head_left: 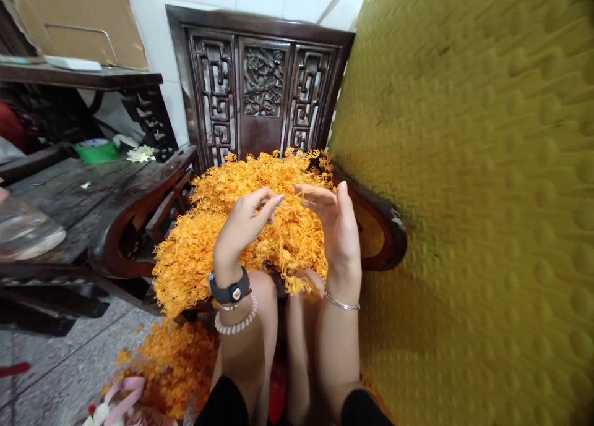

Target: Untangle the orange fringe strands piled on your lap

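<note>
A big heap of orange curly sprigs [185, 259] fills the seat of a dark carved wooden chair [262, 132] in front of me. Above the heap, my left hand [248, 219] is closed, thumb and fingertips pinched on a thin orange sprig [297, 282] that dangles between my hands over my knees. Facing it is my right hand [338, 225], open, with its fingers stretched out and thumb raised. A thin orange strand shows by its fingertips; I cannot tell whether they touch it.
A yellow bumpy panel [464, 197] stands close on the right. To the left, a dark wooden bench [60, 191] bears a green tape roll [96, 151] and a clear plastic container [28, 231]. More orange sprigs [171, 364] lie low beside a pink-handled bag [125, 395].
</note>
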A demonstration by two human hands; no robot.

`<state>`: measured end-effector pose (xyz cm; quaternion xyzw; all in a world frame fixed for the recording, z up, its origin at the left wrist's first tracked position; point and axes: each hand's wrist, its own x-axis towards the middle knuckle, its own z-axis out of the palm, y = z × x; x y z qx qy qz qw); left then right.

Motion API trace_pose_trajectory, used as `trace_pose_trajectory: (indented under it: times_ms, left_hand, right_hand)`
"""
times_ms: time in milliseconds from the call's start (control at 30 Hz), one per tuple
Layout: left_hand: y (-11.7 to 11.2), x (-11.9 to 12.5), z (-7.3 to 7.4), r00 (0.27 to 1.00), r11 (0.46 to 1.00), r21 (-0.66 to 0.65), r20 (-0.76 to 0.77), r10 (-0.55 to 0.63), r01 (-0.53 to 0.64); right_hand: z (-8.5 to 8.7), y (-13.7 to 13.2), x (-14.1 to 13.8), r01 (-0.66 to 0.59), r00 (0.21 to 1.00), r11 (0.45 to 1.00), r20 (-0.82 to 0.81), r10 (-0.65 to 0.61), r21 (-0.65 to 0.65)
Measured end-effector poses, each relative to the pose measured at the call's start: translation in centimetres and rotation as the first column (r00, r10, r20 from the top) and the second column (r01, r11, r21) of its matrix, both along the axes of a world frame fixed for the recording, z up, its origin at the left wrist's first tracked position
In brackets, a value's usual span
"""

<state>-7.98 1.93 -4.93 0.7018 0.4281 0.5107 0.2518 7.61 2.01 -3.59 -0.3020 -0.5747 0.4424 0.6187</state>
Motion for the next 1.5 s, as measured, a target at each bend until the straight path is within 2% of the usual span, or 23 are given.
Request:
trace_pose_trajectory:
  times_ms: [133, 200, 300, 367, 433, 500, 633, 800, 967, 1033, 1133, 1233, 1367, 1500]
  left_hand:
    - [1.2, 0.7, -0.6, 0.966, 0.979, -0.010, 0.161, 0.204, -0.205]
    - [1.6, 1.2, -0.7, 0.940, 0.968, -0.008, 0.237, 0.246, -0.251]
    - [1.6, 2.0, -0.3, 0.917, 0.980, 0.008, 0.354, 0.184, -0.200]
    - [1.4, 2.4, 0.0, 0.912, 0.992, 0.030, 0.398, 0.098, -0.119]
    - [1.1, 2.7, 0.3, 0.912, 0.997, 0.056, 0.410, 0.027, -0.055]
    - [1.0, 2.9, 0.3, 0.914, 0.996, 0.062, 0.404, 0.038, -0.069]
    - [1.3, 2.9, 0.0, 0.924, 0.967, 0.070, 0.318, 0.211, -0.245]
    - [1.3, 3.0, -0.1, 0.948, 0.983, 0.115, 0.303, 0.100, -0.140]
    - [1.4, 3.4, 0.0, 0.888, 0.985, 0.091, 0.450, 0.093, -0.149]
    - [1.5, 3.4, 0.0, 0.872, 0.991, 0.055, 0.484, 0.081, -0.123]
    - [1.6, 3.1, 0.0, 0.892, 0.997, 0.046, 0.450, 0.042, -0.070]
    - [1.5, 2.7, 0.1, 0.931, 0.994, 0.070, 0.360, 0.054, -0.085]
    - [1.3, 2.9, -0.1, 0.973, 0.994, 0.023, 0.210, 0.098, -0.105]
    - [0.9, 3.8, -0.1, 0.993, 1.000, 0.010, 0.117, 0.015, -0.017]
  right_hand:
    - [1.0, -2.0, 0.7, 0.211, 0.973, 0.972, 0.079, -0.219, 0.102]
    - [1.2, -2.7, 0.7, 0.215, 0.963, 0.968, 0.140, -0.232, 0.131]
    - [0.5, -2.5, 0.1, 0.151, 0.930, 0.984, 0.323, -0.173, 0.091]
    - [-0.2, -1.6, -0.7, 0.208, 0.883, 0.972, 0.408, -0.234, 0.108]
    - [-0.9, -0.6, -1.4, 0.251, 0.877, 0.955, 0.380, -0.294, 0.159]
    - [-1.3, 0.1, -1.9, 0.199, 0.922, 0.963, 0.299, -0.246, 0.180]
    - [-1.1, 0.3, -2.0, 0.074, 0.983, 0.988, 0.154, -0.095, 0.138]
    - [-0.9, 0.5, -1.7, 0.011, 1.000, 1.000, -0.018, -0.011, 0.027]
    - [-1.2, 0.9, -1.6, -0.153, 0.984, 0.988, 0.098, 0.149, 0.031]
    - [-1.3, 1.0, -1.6, -0.129, 0.987, 0.991, 0.098, 0.125, 0.044]
    - [-1.4, 1.3, -1.3, -0.041, 0.999, 0.998, 0.027, 0.040, 0.044]
    - [-1.6, 1.6, -0.9, -0.011, 0.999, 1.000, 0.041, 0.010, 0.026]
    - [-1.6, 1.8, -0.9, 0.001, 0.996, 1.000, 0.095, -0.001, 0.002]
    - [-1.5, 1.6, -1.4, -0.034, 0.999, 0.999, -0.002, 0.034, -0.039]
